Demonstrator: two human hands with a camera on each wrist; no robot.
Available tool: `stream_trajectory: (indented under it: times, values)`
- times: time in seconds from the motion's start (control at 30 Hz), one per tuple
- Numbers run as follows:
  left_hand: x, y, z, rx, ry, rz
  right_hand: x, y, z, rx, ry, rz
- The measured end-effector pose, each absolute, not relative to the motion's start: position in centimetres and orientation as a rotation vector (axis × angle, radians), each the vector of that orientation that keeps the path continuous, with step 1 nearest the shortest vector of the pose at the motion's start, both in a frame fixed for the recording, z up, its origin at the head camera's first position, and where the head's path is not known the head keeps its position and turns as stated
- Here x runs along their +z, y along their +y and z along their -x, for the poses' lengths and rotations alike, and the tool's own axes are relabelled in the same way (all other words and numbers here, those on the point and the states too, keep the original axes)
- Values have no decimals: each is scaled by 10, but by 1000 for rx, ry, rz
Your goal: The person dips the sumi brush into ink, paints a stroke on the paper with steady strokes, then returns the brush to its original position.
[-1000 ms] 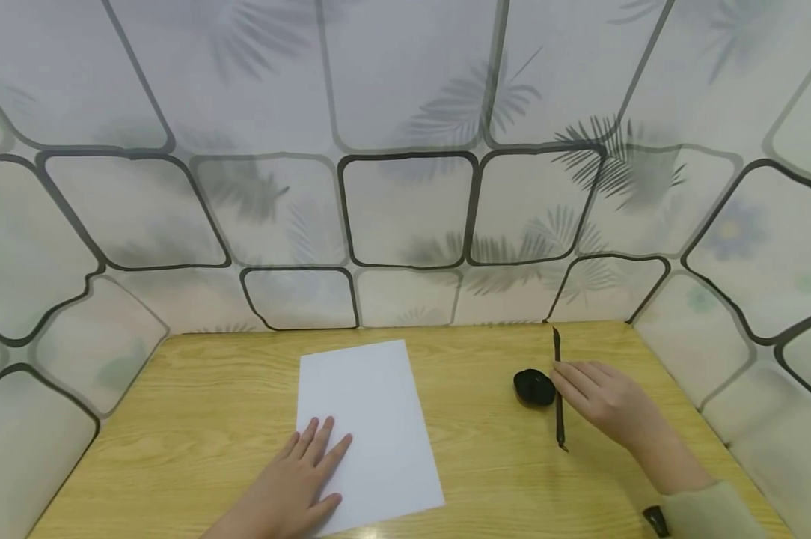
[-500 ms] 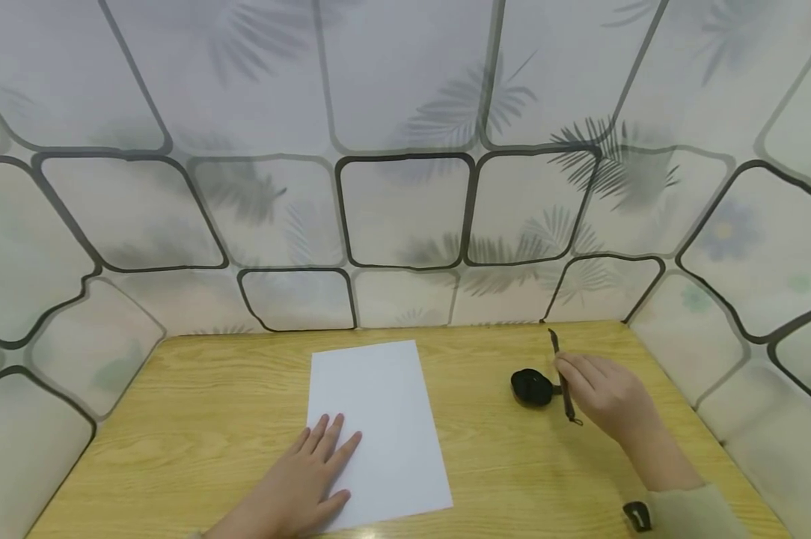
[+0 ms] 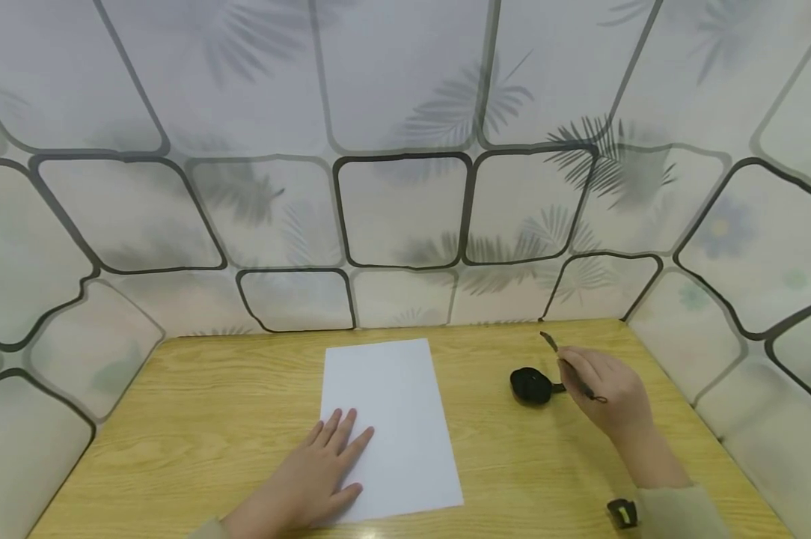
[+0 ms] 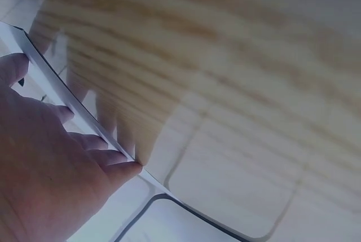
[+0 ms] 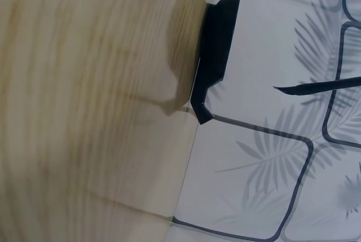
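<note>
Right hand (image 3: 610, 393), mine: fingers and thumb pinching one slender dark ink brush (image 3: 580, 384) part-way along its shaft.

Brush, orientation: long axis aslant, bristle tip (image 3: 550, 343) pointing away from me and to my left; hanging loop (image 3: 601, 400) at the butt end, toward me and to my right, lying across my hand in the head view. Tip held apart from the dish, as the right-wrist view shows.

Left hand (image 3: 318, 475), mine: fingers straight and spread, resting on the lower left part of one white paper sheet (image 3: 405, 419) and gripping nothing. Sheet, long axis running away from me; left edge passing beneath the hand, right edge facing the brush side.

One small black dish (image 3: 531, 386), just left of my right hand, its short handle (image 3: 559, 388) turned toward my fingers.

One small black item (image 3: 622, 513), beside my right sleeve (image 3: 681, 513); detail too small to tell.

One wood-grain table (image 3: 244, 404): a broad stretch of surface between sheet and dish, another left of the sheet. Far edge meeting the leaf-patterned wall covering (image 3: 405, 209) just beyond the sheet; right edge slanting past my right hand, some surface between.
</note>
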State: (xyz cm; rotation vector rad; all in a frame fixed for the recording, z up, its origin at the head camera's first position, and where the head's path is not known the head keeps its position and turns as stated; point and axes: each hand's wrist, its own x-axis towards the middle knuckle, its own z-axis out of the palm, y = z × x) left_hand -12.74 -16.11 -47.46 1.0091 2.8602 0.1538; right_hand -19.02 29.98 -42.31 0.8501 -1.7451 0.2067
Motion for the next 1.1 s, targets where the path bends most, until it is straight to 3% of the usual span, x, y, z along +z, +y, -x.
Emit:
stream_trajectory:
  times: [1.1]
  values:
    - [-473,-143,135,100,2807,-1032,-438,308,182,519,-1905,-402]
